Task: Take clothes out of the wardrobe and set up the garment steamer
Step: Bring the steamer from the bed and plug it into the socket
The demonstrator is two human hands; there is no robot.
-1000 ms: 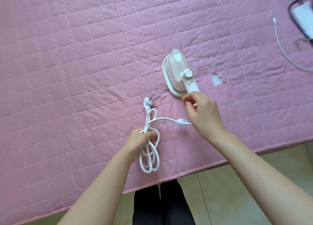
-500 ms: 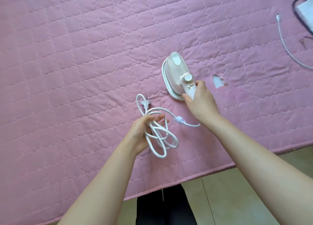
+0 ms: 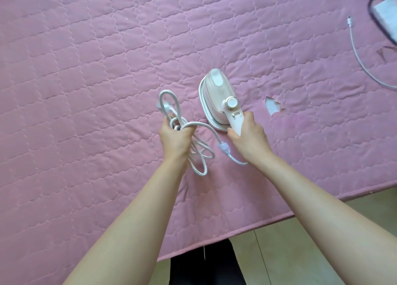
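Both hands are busy with 1 appliance, each on a different end of it. Furthest left, the left hand (image 3: 174, 137) has its fingers curled round a bundle of the white power cord (image 3: 198, 153); several loops hang below the fist, and 1 loop stands up above it with what looks like the plug (image 3: 164, 107) blurred inside it. Bunching the cord this way probably keeps the slack from dragging or snagging while the appliance is handled. From the fist, 1 strand arcs right, passes through a small translucent cable tie (image 3: 223, 148), and disappears under the right wrist.

Next comes the garment steamer (image 3: 218, 95), white and pale pink, resting on the pink quilted bed cover (image 3: 86, 70) near the bed's front edge, its head pointing away from the person. The right hand (image 3: 249, 138) is wrapped round its handle, thumb on the side nearest the cord, a grip that suits lifting or steadying it. I judge the setup to be at an early stage.

Right of the steamer the cover has a small torn hole (image 3: 272, 107). Further right lies a thin pale cable (image 3: 361, 63), and a white flat device (image 3: 386, 9) sits in the top corner, ringed by a dark cord. No container or clothes are in view.
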